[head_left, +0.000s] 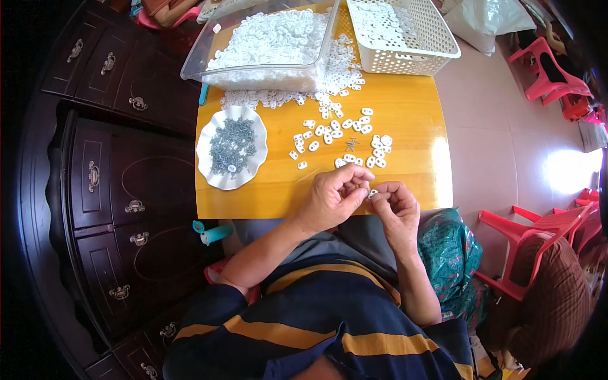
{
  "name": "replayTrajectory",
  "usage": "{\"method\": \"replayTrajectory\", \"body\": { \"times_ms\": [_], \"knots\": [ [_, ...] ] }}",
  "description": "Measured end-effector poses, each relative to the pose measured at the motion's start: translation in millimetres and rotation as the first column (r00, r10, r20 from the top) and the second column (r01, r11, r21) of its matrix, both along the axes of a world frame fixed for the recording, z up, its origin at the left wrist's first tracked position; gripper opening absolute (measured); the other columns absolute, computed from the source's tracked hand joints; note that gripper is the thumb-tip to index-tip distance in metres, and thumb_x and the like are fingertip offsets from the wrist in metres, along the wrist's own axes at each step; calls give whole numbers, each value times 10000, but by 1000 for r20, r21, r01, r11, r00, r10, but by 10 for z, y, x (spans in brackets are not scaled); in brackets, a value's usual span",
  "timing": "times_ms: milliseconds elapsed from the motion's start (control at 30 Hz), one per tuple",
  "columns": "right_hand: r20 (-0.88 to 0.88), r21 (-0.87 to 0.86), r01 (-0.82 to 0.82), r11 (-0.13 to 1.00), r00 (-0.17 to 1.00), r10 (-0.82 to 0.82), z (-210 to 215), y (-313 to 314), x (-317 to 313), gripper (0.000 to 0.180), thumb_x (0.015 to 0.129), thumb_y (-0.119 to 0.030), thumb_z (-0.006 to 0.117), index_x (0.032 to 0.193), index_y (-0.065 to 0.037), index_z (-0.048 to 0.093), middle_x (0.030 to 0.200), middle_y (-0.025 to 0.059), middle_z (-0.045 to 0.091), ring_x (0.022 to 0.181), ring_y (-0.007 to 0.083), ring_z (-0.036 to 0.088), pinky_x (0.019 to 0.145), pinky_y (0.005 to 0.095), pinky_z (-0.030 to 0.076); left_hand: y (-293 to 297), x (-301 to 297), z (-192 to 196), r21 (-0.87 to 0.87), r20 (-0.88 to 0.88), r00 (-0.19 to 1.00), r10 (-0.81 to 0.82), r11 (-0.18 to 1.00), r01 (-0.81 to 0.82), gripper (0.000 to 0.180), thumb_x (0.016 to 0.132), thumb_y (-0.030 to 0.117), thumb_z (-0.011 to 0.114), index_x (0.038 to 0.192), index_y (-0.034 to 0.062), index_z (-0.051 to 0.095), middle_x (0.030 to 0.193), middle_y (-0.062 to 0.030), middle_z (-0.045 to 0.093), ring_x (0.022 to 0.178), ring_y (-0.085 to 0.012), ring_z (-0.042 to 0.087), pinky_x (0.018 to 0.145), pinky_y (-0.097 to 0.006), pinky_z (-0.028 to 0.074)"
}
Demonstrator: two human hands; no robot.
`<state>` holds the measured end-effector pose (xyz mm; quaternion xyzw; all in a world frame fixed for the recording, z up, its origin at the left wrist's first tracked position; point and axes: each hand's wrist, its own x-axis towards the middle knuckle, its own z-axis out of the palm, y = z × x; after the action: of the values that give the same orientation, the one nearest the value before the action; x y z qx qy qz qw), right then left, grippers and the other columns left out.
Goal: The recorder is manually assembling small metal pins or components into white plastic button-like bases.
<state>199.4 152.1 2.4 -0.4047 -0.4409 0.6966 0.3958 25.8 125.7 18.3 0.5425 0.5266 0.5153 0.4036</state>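
Observation:
Close to the table's near edge, my right hand (399,212) pinches a small white plastic piece with holes (373,194) between thumb and fingers. My left hand (335,193) meets it from the left, thumb and fingertips closed beside that piece; whatever they grip is too small to make out. Just beyond my fingers lie several loose white two-holed plastic pieces (328,138) and a few grey screws (351,145). At the left, a white wavy-rimmed plate (204,149) carries a heap of grey screws (231,142), with one white piece among them.
A clear plastic bin (266,79) full of white pieces stands on the far side of the wooden table (285,190), beside a perforated basket (411,60). Dark drawers (101,190) flank the left. Pink stools (532,234) and a green bag (446,247) are at the right.

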Motion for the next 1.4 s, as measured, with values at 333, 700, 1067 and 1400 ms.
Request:
{"method": "replayTrajectory", "body": {
  "times_ms": [333, 700, 1067, 1400],
  "knots": [
    [36, 60, -27, 998, 999, 25, -72, -1, 7, 87, 964, -15, 688, 1047, 7, 673, 878, -28, 679, 787, 26, 597, 727, 191, 490, 14, -8, 40, -12, -82, 996, -16, 1000, 15, 155, 902, -50, 653, 1040, 21, 654, 767, -32, 653, 644, -70, 594, 584, -247, 484],
    [66, 91, -53, 994, 997, 47, -67, 5, 15, 110, 968, -16, 682, 1074, 4, 658, 889, -11, 687, 788, 41, 615, 722, 202, 506, 21, -47, 113, 9, -136, 989, -50, 999, 52, 265, 869, -51, 680, 1120, 28, 656, 824, -57, 653, 663, -110, 607, 602, -266, 502],
    [-201, -199, 103, 974, 969, -144, 36, 85, 91, 132, 1016, -63, 588, 1142, -41, 621, 909, 29, 655, 816, 92, 627, 733, 229, 516, 256, -272, -25, 216, -699, 699, 152, 976, 4, 230, 841, 97, 744, 1058, 39, 695, 1026, -100, 664, 942, -304, 656, 817, -389, 543],
    [-483, -334, -28, 942, 864, -145, -60, 170, 214, 155, 982, -25, 588, 1127, -26, 645, 943, 73, 712, 780, 143, 669, 732, 259, 552, 405, -210, -45, 189, -788, 600, 138, 982, 23, 239, 788, 122, 782, 1011, 59, 724, 963, -76, 616, 942, -284, 614, 820, -416, 517]
  ]
}}
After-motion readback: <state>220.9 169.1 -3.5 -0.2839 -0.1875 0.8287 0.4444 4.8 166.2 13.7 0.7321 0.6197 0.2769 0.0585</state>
